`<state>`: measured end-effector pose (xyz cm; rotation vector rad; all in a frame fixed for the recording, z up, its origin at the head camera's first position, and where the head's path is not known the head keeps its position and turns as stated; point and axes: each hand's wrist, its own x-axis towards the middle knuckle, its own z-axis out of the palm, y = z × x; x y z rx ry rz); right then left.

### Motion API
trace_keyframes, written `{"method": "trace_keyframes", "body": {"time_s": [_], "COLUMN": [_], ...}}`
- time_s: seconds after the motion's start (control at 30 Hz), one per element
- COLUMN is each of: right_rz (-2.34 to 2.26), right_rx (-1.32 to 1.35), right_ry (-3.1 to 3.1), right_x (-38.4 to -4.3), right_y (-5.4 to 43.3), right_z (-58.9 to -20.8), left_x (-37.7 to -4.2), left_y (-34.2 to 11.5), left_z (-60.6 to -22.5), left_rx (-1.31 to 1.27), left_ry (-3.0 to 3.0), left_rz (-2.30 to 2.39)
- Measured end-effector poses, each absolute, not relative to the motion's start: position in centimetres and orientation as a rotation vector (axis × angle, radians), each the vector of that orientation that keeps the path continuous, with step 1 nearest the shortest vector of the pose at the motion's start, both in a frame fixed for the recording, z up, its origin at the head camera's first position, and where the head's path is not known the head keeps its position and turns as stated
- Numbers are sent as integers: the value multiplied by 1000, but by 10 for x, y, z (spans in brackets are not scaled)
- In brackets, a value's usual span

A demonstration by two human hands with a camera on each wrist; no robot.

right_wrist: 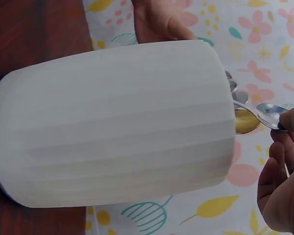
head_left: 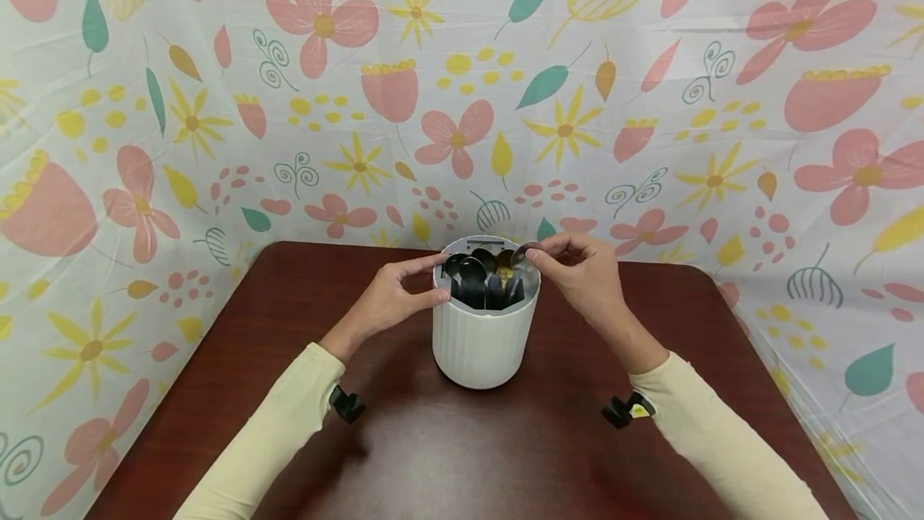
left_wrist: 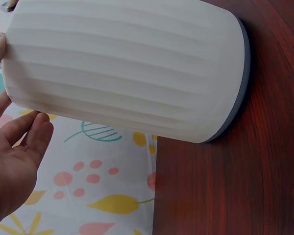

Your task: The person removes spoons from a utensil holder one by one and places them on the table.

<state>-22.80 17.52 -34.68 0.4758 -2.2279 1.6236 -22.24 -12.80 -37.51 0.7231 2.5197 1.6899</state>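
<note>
A white ribbed utensil holder (head_left: 482,347) stands upright on the table, packed with dark and metallic spoons, bowls up. My left hand (head_left: 386,299) grips its left side near the top, thumb at the front of the rim and fingers toward the back. In the left wrist view the other fingers (left_wrist: 36,134) curl loosely beside the wall. At the right of the rim, my right hand (head_left: 583,271) pinches a silver spoon (right_wrist: 270,115) by its bowl between thumb and fingers. The spoon's handle runs down into the holder. Close beside it is a gold spoon (right_wrist: 247,121).
The holder stands toward the back of a dark reddish-brown table (head_left: 433,456). Behind and at both sides hangs a white cloth (head_left: 462,62) printed with flowers and leaves. Each sleeve cuff carries a small black wrist camera (head_left: 348,404).
</note>
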Motion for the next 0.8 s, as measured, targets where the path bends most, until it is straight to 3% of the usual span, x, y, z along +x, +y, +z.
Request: {"method": "trace_keyframes", "body": {"time_s": [0.6,0.8], "right_rz": [1619,1550], "right_rx": [680,687], "right_ry": [-2032,-2015], "right_x": [-240,-243], "right_y": [171,169], "right_z": [-297,-271], "left_x": [-223,-238], "left_y": [-128,-132], "left_z": [-373,-392], "left_rx": [717,716], "left_ry": [2515,2529], "left_rz": [1652,1638]}}
